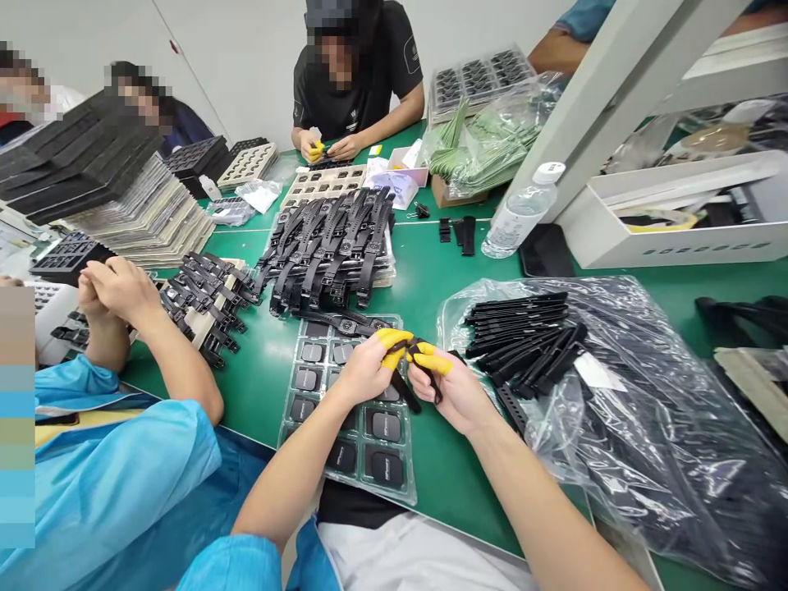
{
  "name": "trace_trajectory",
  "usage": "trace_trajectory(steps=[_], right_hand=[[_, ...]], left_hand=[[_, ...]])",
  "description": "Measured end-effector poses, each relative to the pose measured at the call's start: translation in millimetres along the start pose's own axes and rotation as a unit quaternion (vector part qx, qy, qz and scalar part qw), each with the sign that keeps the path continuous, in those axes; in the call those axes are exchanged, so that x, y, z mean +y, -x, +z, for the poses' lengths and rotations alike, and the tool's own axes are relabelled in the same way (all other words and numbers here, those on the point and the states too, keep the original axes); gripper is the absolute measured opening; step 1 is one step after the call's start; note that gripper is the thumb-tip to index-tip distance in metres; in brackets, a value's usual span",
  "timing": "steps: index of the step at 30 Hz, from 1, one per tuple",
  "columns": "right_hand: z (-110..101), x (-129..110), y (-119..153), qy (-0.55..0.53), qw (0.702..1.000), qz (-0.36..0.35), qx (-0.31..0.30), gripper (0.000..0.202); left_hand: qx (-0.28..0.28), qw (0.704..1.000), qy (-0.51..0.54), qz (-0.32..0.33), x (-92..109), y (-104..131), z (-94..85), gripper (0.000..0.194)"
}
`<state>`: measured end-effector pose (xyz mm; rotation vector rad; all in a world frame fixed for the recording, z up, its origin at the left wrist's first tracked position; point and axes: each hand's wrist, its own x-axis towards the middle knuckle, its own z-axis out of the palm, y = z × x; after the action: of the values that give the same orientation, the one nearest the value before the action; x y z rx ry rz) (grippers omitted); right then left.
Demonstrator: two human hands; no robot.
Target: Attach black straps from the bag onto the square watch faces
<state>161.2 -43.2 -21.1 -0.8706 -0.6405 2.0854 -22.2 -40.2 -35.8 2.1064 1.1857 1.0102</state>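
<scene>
My left hand and my right hand meet over a clear plastic tray, with yellow covers on some fingers. Between the closed fingertips of both hands is a black watch strap, whose dark ends hang down. My fingers hide whether a watch body is attached. In the tray's pockets sit several square black watch bodies. Strapped watches lie across its far edge. To the right of my right hand, a bundle of black straps rests on a clear plastic bag.
Beyond the tray rises a stack of strapped watches. A water bottle, a dark phone and a white box stand at the right. A co-worker's hands are close on the left; another person works opposite.
</scene>
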Motion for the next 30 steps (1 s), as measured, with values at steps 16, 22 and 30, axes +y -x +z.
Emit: trace_trajectory(steps=[16,22,30], right_hand=[[0.7,0.1,-0.3,0.036,0.999,-0.010,-0.030,0.026],[0.0,3.4,-3.3,-0.004,1.000,-0.012,-0.027,0.029],[-0.4,3.7,-4.3,-0.014,0.999,-0.014,-0.026,0.027]], left_hand=[[-0.034,0.998,-0.004,0.045,-3.8,-0.7,-3.7,0.048],[-0.030,0.998,-0.010,0.045,-3.7,0.1,0.6,0.048],[-0.062,0.997,-0.006,0.054,3.5,-0.9,-7.9,0.045]])
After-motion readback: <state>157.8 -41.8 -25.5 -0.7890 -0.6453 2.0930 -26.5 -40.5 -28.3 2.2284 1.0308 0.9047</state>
